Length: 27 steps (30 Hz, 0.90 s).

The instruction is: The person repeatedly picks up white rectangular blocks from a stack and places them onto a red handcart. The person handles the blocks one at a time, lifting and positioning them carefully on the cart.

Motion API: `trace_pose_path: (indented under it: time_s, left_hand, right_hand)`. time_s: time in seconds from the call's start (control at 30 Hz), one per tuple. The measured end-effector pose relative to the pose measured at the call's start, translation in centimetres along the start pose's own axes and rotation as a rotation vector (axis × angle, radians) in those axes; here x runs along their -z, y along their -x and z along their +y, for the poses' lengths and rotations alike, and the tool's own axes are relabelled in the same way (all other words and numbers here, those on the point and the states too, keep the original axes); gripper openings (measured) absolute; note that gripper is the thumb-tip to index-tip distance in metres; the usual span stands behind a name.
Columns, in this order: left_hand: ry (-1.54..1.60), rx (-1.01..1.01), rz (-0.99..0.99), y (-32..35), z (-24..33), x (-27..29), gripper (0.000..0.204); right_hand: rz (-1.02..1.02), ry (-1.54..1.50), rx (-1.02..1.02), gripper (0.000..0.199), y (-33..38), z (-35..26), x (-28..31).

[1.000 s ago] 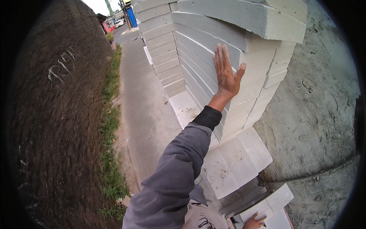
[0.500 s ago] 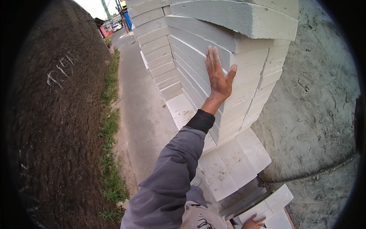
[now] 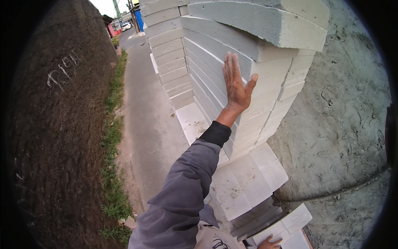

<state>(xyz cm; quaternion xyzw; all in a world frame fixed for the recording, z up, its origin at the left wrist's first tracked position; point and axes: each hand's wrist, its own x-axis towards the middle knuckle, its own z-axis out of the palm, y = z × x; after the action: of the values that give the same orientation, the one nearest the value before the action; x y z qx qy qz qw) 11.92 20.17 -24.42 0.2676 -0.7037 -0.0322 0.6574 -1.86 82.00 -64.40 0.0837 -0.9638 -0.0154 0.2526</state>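
Observation:
My left hand point(image 3: 238, 85) lies flat against the side of a tall stack of pale lightweight concrete blocks point(image 3: 269, 108), its fingers stretched upward and its thumb apart. Just above it a light-grey block point(image 3: 236, 23) juts out past the others near the top. At the lower edge my right hand point(image 3: 270, 244) rests with fingers spread on some white blocks point(image 3: 290, 222) lying low beside me; part of that hand is cut off by the picture's edge. A grey sleeve with a black cuff covers my left arm.
More white blocks point(image 3: 248, 178) lie at the foot of the stack. A rough grey cement wall point(image 3: 340, 124) rises to the right, and a dark rough wall point(image 3: 62, 124) to the left. Between them runs a narrow paved lane point(image 3: 145, 103) edged with grass point(image 3: 110, 166); a white car point(image 3: 126, 26) stands far off.
The view has shifted slightly. My left hand stays pressed on the stack at nearly the same spot, and my right hand stays on the low blocks.

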Motion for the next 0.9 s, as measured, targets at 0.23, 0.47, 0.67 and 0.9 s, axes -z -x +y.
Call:
trace_pose_path:
  time_s: [0.23, 0.47, 0.67, 0.9]
  left_hand:
    - [-0.035, 0.005, 0.012, 0.2, -0.7, 0.8, 0.091]
    - [-0.022, 0.012, -0.011, 0.0, -0.2, 0.8, 0.093]
    - [-0.024, -0.013, 0.004, 0.1, -0.1, 0.7, 0.088]
    - [0.012, 0.011, 0.006, 0.1, -0.4, 0.6, 0.092]
  right_hand:
    - [0.013, -0.005, 0.026, 0.073, 0.2, -0.2, 0.0]
    - [0.024, 0.037, 0.039, 0.076, 0.2, 0.1, 0.4]
    - [0.041, 0.058, 0.080, 0.078, 0.3, -0.4, 1.0]
    - [-0.335, -0.067, -0.010, 0.081, -0.9, -1.2, 5.3]
